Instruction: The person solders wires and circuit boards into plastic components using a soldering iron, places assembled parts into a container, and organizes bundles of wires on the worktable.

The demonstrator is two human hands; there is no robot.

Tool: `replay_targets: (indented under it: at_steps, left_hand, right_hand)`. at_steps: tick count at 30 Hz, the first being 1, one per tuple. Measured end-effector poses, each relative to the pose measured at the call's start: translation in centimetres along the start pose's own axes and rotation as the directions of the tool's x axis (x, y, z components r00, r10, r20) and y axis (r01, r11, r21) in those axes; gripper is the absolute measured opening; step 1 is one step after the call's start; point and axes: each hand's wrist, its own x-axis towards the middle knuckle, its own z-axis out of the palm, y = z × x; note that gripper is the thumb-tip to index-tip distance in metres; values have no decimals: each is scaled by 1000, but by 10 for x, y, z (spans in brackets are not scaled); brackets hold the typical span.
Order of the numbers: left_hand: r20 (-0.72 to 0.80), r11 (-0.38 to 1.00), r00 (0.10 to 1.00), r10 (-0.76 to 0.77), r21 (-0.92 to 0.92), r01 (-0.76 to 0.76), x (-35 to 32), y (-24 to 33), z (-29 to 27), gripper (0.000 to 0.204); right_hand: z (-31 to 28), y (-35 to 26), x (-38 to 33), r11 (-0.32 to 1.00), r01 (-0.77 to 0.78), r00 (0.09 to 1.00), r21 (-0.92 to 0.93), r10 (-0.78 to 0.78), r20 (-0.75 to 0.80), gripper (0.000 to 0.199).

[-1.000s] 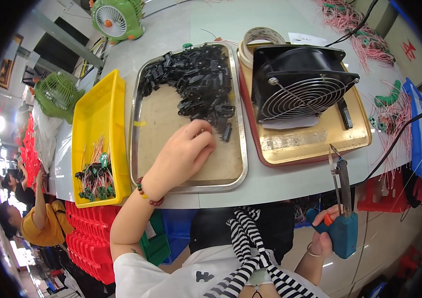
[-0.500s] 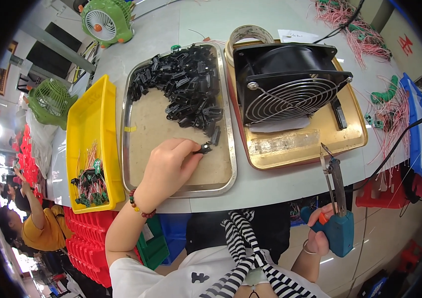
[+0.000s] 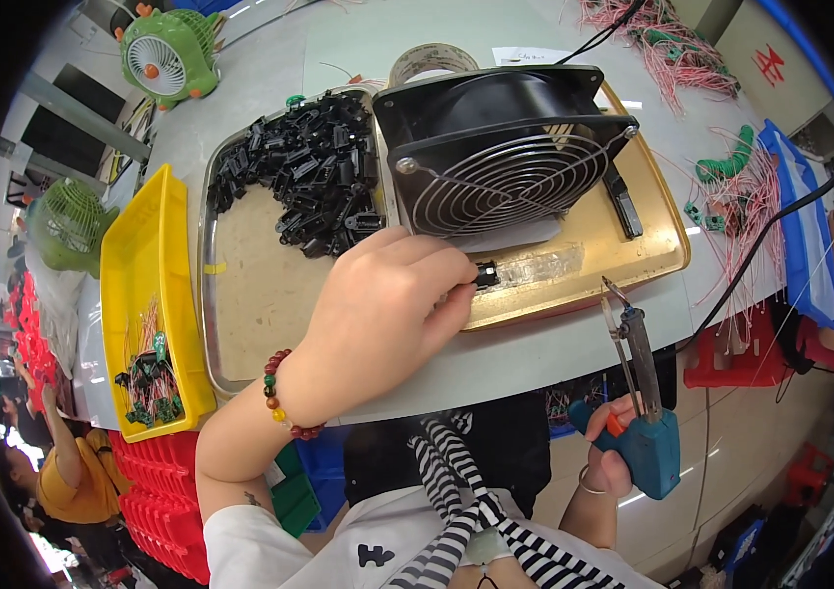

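My left hand (image 3: pixel 377 304) pinches a small black plastic part (image 3: pixel 485 275) at the near left of the gold tray (image 3: pixel 662 245), beside a strip of clear tape (image 3: pixel 546 265) stuck on it. The hidden fingertips leave the grip on the part only partly visible. My right hand (image 3: pixel 611 461) is wrapped round a blue soldering gun (image 3: pixel 654 454) with an orange trigger, its tip pointing up in front of the tray's near right edge. Under my left forearm lies a metal tray (image 3: pixel 260 304) with a heap of similar black parts (image 3: pixel 314 162).
A black fan with a wire grille (image 3: pixel 510 187) stands on the gold tray, beside a black bar (image 3: pixel 623 201). Left is a yellow bin (image 3: pixel 191 363) holding wired green boards (image 3: pixel 152 388). Pink wire bundles (image 3: pixel 741 226) and a black cable (image 3: pixel 790 211) lie right. Another person (image 3: pixel 68 481) sits far left.
My left hand has carried the black part rightward from the metal tray to the gold tray. The view has shifted a little; my right hand still holds the soldering gun.
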Motion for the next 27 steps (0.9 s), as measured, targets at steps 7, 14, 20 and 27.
replay_targets:
  at_steps: [7,14,20,27]
  left_hand:
    - [41,999,999,6,46,-8,1,2,0,10]
    - [-115,996,993,-11,-87,1,-10,-1,4,8]
    - [-38,999,998,40,-11,-40,-9,-2,0,11]
    - [-96,996,991,90,-7,-91,-20,-9,-9,17]
  right_hand:
    - [3,0,4,1000,-6,1000,-4,6,3,50]
    - [3,0,4,999,12,1000,-39,-12,0,49]
    - [4,-2,4,999,3,1000,-53,-3,2,49]
    - [9,-1,4,999,39,999,-17,-39,-1,50]
